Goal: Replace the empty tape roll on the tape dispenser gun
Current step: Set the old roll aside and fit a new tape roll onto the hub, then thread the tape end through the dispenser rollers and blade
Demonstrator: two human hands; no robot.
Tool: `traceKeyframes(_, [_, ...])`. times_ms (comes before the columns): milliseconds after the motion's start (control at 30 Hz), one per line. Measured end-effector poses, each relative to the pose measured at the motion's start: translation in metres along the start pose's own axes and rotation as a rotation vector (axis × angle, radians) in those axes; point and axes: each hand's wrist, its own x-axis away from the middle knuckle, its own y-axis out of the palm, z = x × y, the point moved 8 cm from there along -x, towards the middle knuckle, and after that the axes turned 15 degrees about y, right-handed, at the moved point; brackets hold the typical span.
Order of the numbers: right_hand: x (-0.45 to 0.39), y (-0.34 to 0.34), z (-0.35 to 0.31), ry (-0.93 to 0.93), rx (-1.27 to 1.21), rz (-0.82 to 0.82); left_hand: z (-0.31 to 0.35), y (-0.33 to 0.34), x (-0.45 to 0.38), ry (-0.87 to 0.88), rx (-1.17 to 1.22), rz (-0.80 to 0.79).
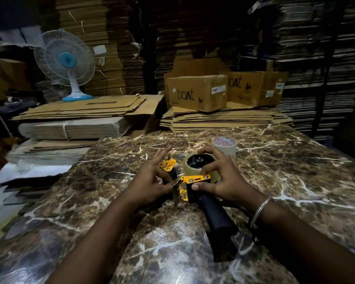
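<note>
Right hand (219, 177) is clamped on the tape dispenser gun (195, 187): thumb pressed on the yellow frame near the handle, fingers arched over the tape roll (199, 167) seated on the gun's hub. Left hand (152, 179) sits at the gun's front end, lower fingers curled against the yellow guard and roller, upper fingers spread and free.

The roll looks seated, so the step in hand is probably settling it or starting to thread the tape. To do that well, the right hand should pin the frame flat while the left finds the tape's loose end and leads it under the roller toward the blade, fingertips kept off the serrated edge.

The gun lies near the middle of the marble table (275, 181), its black handle pointing at the near edge. A second tape roll (224, 144) stands just behind the right hand, toward the far edge. Open marble on both sides leaves ample room to turn the gun.
</note>
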Motion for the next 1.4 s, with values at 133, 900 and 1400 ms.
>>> traceKeyframes(133, [0.001, -0.004, 0.002, 0.009, 0.024, -0.005, -0.007, -0.011, 0.011, -0.015, 0.011, 0.030])
traceKeyframes(900, [0.000, 0.024, -0.083, -0.231, 0.138, -0.240, -0.009, -0.023, 0.040, -0.064, 0.050, 0.072])
traceKeyframes(1400, [-0.023, 0.064, -0.118, -0.424, 0.489, -0.436, -0.007, -0.027, 0.041, -0.052, -0.065, 0.053])
